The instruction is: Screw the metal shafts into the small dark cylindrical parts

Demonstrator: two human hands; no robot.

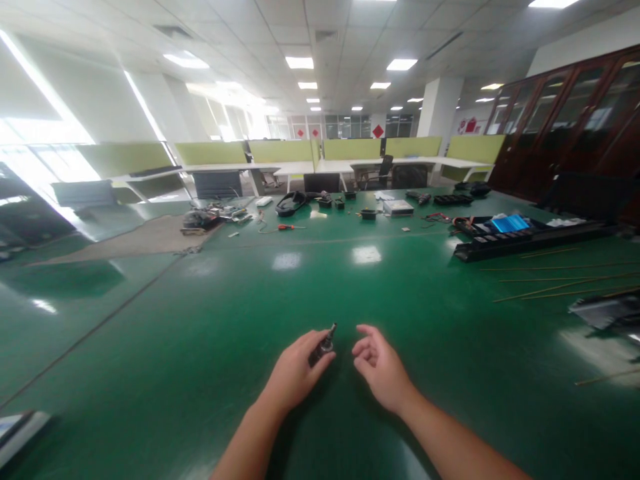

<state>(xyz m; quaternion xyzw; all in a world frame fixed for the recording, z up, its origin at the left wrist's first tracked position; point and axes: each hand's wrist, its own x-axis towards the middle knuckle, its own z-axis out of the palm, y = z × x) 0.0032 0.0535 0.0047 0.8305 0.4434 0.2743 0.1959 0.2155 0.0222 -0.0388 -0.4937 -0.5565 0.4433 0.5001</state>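
My left hand (pixel 299 370) is closed around a small dark metallic part (pixel 327 343) with a thin shaft pointing up. Most of that part is hidden behind the fingers, so its exact kind does not show. A short gap to the right, my right hand (pixel 379 367) hovers with curled, parted fingers and nothing in them. Both hands are over the near middle of the green tabletop (pixel 240 293).
At the far side lie a red-handled screwdriver (pixel 287 227), black parts (pixel 369 214) and a white box (pixel 399 207). A black tray (pixel 540 239) and thin rods (pixel 565 280) are on the right. A pale cardboard sheet (pixel 130 240) lies left; a white-edged object (pixel 25 433) sits near left.
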